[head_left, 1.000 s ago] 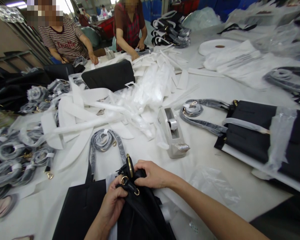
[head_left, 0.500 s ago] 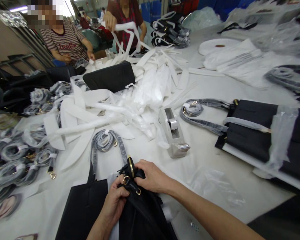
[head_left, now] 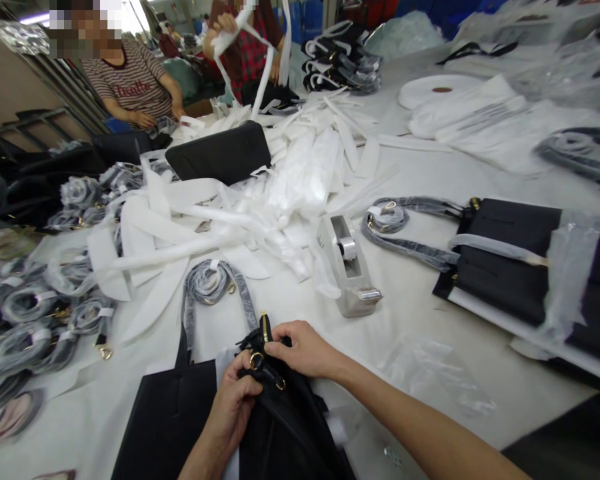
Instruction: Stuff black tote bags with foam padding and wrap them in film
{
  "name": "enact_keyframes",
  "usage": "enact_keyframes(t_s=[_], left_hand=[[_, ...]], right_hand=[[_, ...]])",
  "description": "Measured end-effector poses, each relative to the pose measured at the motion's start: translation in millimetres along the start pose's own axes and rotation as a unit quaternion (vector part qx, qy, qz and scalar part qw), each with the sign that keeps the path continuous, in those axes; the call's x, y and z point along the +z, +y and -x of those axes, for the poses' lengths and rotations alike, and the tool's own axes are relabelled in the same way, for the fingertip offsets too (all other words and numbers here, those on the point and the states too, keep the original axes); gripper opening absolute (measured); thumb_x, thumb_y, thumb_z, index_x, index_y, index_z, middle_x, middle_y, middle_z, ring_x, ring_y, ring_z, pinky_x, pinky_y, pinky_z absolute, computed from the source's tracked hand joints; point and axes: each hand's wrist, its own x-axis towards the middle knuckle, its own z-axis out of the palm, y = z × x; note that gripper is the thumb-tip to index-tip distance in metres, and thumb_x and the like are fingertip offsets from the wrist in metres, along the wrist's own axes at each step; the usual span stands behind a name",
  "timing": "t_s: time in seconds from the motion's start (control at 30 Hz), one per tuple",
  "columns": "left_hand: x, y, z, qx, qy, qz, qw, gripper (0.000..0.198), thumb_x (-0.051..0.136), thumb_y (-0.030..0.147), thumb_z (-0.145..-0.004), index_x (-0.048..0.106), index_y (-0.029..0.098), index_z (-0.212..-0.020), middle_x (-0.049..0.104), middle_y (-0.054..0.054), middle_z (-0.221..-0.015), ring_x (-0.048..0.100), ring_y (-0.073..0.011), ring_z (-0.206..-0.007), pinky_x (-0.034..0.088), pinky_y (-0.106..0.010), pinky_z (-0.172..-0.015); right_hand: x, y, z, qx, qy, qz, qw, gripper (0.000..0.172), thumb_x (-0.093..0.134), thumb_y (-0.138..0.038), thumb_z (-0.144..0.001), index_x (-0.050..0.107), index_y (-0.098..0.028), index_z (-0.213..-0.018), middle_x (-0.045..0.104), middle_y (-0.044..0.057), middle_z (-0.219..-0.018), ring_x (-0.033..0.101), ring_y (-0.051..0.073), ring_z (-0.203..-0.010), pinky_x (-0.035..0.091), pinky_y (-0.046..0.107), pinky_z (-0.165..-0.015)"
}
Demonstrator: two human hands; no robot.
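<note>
White table (head_left: 430,313); left hand (head_left: 235,407), right hand (head_left: 300,350) pinch soft black bag (head_left: 280,437).

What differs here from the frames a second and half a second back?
The far co-worker's hand took hold of white strips and raised them high. The left hand and right hand stayed gripping the top of the black bag, barely shifted; the tape dispenser did not move.

White table (head_left: 420,293) under a black bag (head_left: 165,420), a wrapped bag (head_left: 505,267), tape dispenser (head_left: 347,267), white strips (head_left: 260,193), coiled straps (head_left: 25,320).
</note>
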Motion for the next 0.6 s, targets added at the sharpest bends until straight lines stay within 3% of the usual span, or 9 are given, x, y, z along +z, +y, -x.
enact_keyframes(t_s=[0.27,0.4,0.5,0.6], left_hand=[[-1.6,0,-5,-0.004,-0.013,0.003,1.000,0.022,0.063,0.008,-0.054,0.053,0.019,-0.069,0.056,0.004,-0.067,0.049,-0.0109,-0.062,0.043,-0.022,-0.061],[-0.5,1,-2,0.011,-0.029,-0.009,0.999,0.023,0.069,0.014,-0.062,0.054,0.020,-0.077,0.059,0.003,-0.073,0.054,-0.0128,-0.068,0.045,-0.024,-0.066],[4.3,2,3,0.046,-0.035,-0.005,0.998,0.032,0.072,0.024,-0.071,0.053,0.024,-0.097,0.060,0.001,-0.085,0.056,-0.0142,-0.076,0.046,-0.026,-0.071],[7.8,3,7,0.102,-0.035,-0.015,0.994,0.045,0.068,0.033,-0.078,0.046,0.030,-0.117,0.057,0.000,-0.095,0.057,-0.0147,-0.080,0.047,-0.029,-0.076]], right_hand=[[2,2,-11,0.034,-0.016,-0.033,0.999,0.024,0.058,-0.025,-0.077,0.052,-0.015,-0.056,0.041,-0.007,-0.051,0.037,0.008,-0.053,0.027,0.021,-0.052],[-3,8,-2,-0.014,-0.030,-0.078,0.996,0.011,0.060,-0.025,-0.075,0.062,-0.016,-0.080,0.057,-0.003,-0.071,0.050,0.012,-0.067,0.038,0.021,-0.061],[0,14,10,-0.024,0.015,-0.079,0.997,0.047,0.062,-0.015,-0.066,0.056,-0.018,-0.113,0.061,0.002,-0.099,0.056,0.016,-0.087,0.045,0.026,-0.075],[6,12,25,0.008,0.142,-0.029,0.989,0.065,0.060,-0.011,-0.066,0.044,-0.019,-0.129,0.056,0.008,-0.114,0.057,0.018,-0.093,0.047,0.032,-0.081]])
